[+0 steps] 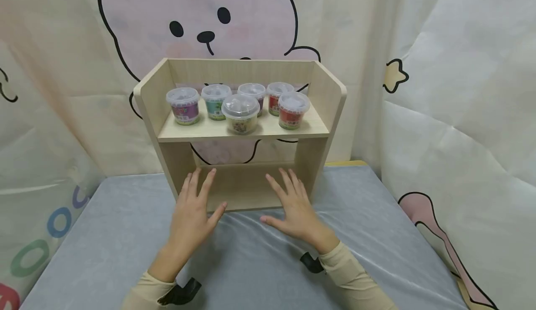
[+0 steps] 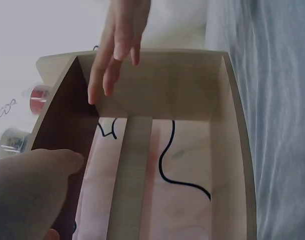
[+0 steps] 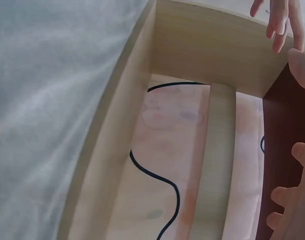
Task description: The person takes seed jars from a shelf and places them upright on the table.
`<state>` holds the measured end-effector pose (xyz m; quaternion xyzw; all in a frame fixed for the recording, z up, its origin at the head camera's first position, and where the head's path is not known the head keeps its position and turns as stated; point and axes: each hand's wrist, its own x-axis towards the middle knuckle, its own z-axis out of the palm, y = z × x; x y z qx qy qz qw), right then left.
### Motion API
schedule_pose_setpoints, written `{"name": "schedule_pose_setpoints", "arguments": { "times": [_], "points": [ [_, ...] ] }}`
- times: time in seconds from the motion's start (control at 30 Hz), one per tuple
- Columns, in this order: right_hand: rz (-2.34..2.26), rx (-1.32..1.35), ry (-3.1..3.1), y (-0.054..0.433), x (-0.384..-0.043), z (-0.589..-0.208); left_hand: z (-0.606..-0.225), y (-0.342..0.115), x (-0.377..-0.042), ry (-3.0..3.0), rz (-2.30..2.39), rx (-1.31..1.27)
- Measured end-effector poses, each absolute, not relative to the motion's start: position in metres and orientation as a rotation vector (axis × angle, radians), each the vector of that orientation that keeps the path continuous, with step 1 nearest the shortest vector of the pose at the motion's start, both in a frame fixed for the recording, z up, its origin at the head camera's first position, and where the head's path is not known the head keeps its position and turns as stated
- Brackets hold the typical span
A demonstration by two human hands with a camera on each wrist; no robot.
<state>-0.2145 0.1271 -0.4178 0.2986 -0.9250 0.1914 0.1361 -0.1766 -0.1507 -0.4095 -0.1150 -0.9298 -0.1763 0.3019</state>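
A light wooden two-tier shelf [image 1: 247,197] stands on the cloth-covered table. Several small lidded plastic cups sit on its upper board: a purple-labelled cup [image 1: 186,112], a teal-labelled cup [image 1: 215,110], a domed-lid cup [image 1: 241,124] with pale contents, and a red-labelled cup [image 1: 291,118] among them. My left hand [image 1: 192,217] hovers before the shelf's lower left, fingers spread and holding nothing. Opposite it, my right hand [image 1: 296,212] is spread the same way in front of the lower right. Both wrist views show the lower compartment with nothing standing in it.
Blue-grey cloth [image 1: 251,263] covers the table, wrinkled near the shelf's front. Printed curtains [image 1: 452,114] hang behind and at both sides. A black strap piece [image 1: 311,262] juts from the right wrist, another [image 1: 182,293] from the left.
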Motion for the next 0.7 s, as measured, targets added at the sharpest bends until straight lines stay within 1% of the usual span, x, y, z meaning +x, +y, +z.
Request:
{"name": "schedule_pose_setpoints", "arguments": {
  "times": [0.27,0.7],
  "points": [
    [0.631,0.962,-2.658,0.127,-0.219,-0.399,-0.400,-0.166,-0.174,-2.327,-0.536,-0.310],
    [0.810,1.002,-2.636,0.127,-0.222,-0.370,-0.376,-0.196,-0.174,-2.099,-0.640,-0.308]
  ]
}}
